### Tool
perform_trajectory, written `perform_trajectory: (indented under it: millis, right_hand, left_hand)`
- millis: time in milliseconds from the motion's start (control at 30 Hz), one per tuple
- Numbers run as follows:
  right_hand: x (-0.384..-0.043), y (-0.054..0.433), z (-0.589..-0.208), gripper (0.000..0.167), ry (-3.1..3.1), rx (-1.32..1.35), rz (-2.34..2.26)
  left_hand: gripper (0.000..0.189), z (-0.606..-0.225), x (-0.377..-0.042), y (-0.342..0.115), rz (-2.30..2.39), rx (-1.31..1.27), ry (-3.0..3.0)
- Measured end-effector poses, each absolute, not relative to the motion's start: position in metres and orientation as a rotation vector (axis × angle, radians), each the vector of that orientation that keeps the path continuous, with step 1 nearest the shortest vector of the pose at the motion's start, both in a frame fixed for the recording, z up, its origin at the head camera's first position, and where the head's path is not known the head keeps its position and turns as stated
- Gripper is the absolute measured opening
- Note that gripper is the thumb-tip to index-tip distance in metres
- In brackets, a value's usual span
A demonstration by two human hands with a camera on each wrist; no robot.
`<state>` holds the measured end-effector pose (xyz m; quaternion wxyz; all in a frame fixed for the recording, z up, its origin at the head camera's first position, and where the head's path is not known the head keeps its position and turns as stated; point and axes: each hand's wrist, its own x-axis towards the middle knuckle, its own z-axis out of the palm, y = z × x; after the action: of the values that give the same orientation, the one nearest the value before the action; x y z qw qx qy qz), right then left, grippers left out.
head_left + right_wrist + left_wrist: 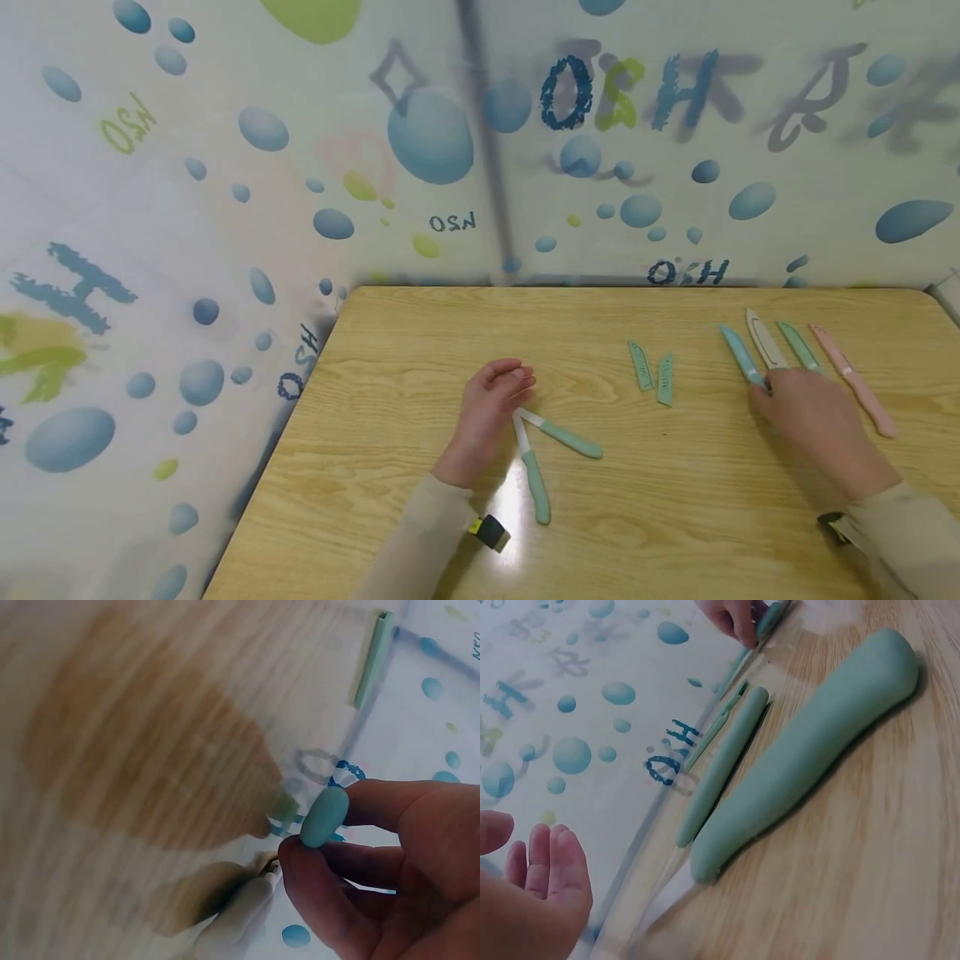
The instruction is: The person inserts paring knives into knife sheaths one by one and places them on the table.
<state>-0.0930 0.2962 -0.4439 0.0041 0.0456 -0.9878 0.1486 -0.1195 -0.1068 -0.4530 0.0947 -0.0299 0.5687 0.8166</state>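
Note:
My right hand (821,425) pinches the handle of a light-blue knife (738,348), its blade in a blue sheath; the handle's rounded end (325,817) shows between thumb and fingers. Beside it lie a white knife (763,337), a green knife (797,343) and a pink knife (870,400); the hand hides the white and green handles. My left hand (491,408), fingers loosely bent and holding nothing, hovers by the blade tips of two bare green-handled knives. One handle (572,439) points right, the other handle (536,492) toward me.
Two loose green sheaths, one (640,365) left of the other (665,380), lie mid-table between my hands. The wooden table (420,333) meets a patterned sheet (420,250) at its back and left edges. Both wrists wear small devices.

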Motion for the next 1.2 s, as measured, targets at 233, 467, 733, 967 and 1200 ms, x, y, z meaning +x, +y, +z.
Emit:
perform_trajectory:
  millis: [233,467,733,967,1200]
  right_hand:
    - [-0.097,0.296,-0.446,0.042,-3.098,0.137,0.414]
    - [-0.099,0.297,-0.448,0.042,-3.106,0.126,0.382]
    - [-0.100,0.297,-0.446,0.041,-3.150,0.108,0.378]
    - [-0.093,0.282,-0.438,0.031,-3.071,0.168,0.393]
    - [-0.083,0.254,-0.433,0.034,-3.011,0.226,0.415]
  left_hand:
    - [0.027,-0.452,-0.121,-0.115,2.456,-0.125,1.674]
    - [0.025,-0.452,-0.123,-0.123,2.477,-0.151,1.679]
    - [0.019,-0.454,-0.123,-0.130,2.488,-0.173,1.679]
    - [0.016,-0.453,-0.123,-0.132,2.505,-0.202,1.672]
    - [0.017,-0.454,-0.122,-0.134,2.509,-0.207,1.680]
